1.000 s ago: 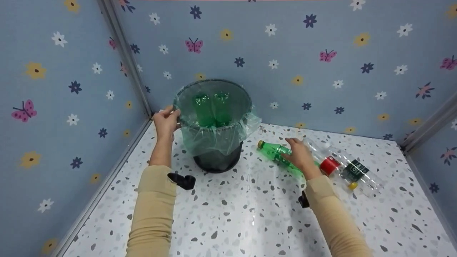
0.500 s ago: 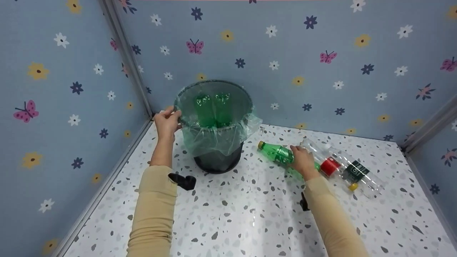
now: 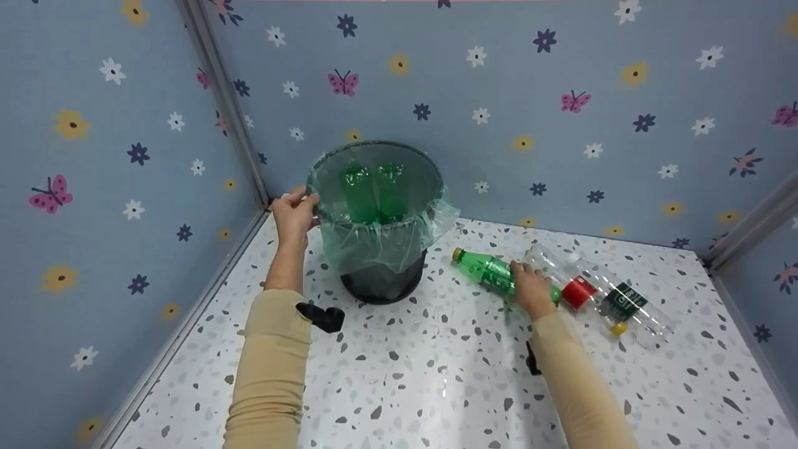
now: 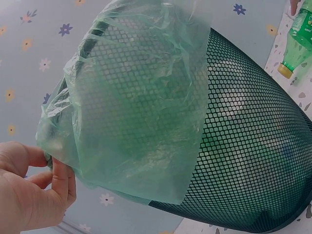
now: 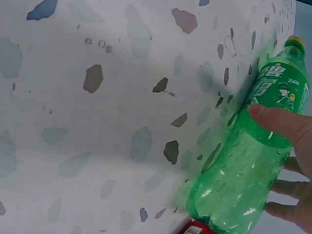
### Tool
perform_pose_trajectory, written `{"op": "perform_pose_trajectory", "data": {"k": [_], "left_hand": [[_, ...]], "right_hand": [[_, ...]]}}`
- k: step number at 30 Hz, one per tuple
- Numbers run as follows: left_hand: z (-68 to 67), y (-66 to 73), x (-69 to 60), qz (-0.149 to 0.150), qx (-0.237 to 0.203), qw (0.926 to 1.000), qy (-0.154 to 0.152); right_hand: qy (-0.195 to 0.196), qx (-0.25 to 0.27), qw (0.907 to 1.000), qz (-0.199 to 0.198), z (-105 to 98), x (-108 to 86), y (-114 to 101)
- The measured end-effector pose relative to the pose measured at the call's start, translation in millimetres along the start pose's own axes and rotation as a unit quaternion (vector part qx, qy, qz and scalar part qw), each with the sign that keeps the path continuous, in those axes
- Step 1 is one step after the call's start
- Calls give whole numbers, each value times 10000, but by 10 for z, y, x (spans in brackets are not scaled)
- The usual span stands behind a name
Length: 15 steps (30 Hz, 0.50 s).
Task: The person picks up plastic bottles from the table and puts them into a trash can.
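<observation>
Pale blue walls (image 3: 474, 81) patterned with flowers and butterflies enclose a white speckled surface (image 3: 399, 386). Toward its back left stands a dark bin (image 3: 383, 288), its side seen as wire mesh in the left wrist view, with a translucent green liner (image 3: 377, 246) folded outward over the rim and hanging loosely down the outside. Two beige sleeves (image 3: 268, 349) reach in from the near edge, each with a black fitting (image 3: 323, 317) near its cuff. At the right, two clear bottles lie side by side on the surface: a red-labelled bottle (image 3: 548, 265) and a dark-green-labelled bottle (image 3: 651, 321). Just left of them a green bottle (image 3: 489, 269) lies on its side, base toward the clear pair and neck pointing at the bin; two green bottles (image 3: 391, 190) show inside the bin. The right hand (image 3: 533, 290) grips the lying one around its lower half, thumb on one side and the other fingers parted along the opposite side. The left hand (image 3: 294, 217) pinches liner and rim at the bin's left, thumb and fingers nearly together. Smallest are the green bottle's yellow cap (image 3: 458, 254) and another yellow cap (image 3: 618, 328) beside the clear bottles.
</observation>
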<state>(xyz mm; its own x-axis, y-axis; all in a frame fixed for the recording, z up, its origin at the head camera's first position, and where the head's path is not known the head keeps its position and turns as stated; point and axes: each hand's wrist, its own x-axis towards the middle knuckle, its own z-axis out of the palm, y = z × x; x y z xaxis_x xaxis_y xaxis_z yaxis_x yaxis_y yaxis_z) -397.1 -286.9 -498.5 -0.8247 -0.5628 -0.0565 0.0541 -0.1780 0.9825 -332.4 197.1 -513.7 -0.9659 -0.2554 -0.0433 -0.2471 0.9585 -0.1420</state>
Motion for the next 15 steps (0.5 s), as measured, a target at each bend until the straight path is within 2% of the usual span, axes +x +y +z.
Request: {"op": "perform_pose_trajectory", "data": {"k": [2, 3, 4, 5, 6, 7, 8, 9, 10, 11, 13, 14, 15], "left_hand": [[-25, -186, 194, 28, 40, 10000, -71], [-39, -386, 383, 285, 23, 9996, -38], [-51, -530, 544, 301, 46, 9995, -52], [-70, -722, 717, 588, -13, 9983, -36], [-77, -819, 828, 641, -5, 9979, -39], [-90, -927, 953, 684, -204, 9974, -137], [-82, -917, 953, 620, -220, 9978, -103], [-75, -861, 911, 513, -139, 9986, -72], [-68, -739, 790, 403, -171, 9990, -67], [-56, -431, 491, 219, -165, 9996, -103], [-34, -96, 138, -70, -189, 9997, -127], [-11, 97, -85, -108, -161, 9998, -77], [-2, 219, -238, -100, -193, 9997, -110]], "right_hand": [[-22, -87, 9999, 47, 18, -5, 11], [-15, -136, 9999, 49, 23, -7, 15], [-4, -187, 9998, 43, 26, -7, 17], [7, -223, 9997, 44, 26, -7, 17], [23, -227, 9997, 44, 25, -9, 17], [41, -230, 9997, 31, 20, -11, 14], [41, -225, 9997, 31, 15, -12, 9], [35, -236, 9997, 36, 11, -12, 3], [26, -240, 9997, 37, 7, -12, -3], [13, -231, 9997, 44, 4, -12, -10], [-7, -241, 9997, 53, -1, -13, -22], [-24, -242, 9997, 65, -2, -12, -28], [-30, -249, 9997, 67, -6, -14, -32]]}}
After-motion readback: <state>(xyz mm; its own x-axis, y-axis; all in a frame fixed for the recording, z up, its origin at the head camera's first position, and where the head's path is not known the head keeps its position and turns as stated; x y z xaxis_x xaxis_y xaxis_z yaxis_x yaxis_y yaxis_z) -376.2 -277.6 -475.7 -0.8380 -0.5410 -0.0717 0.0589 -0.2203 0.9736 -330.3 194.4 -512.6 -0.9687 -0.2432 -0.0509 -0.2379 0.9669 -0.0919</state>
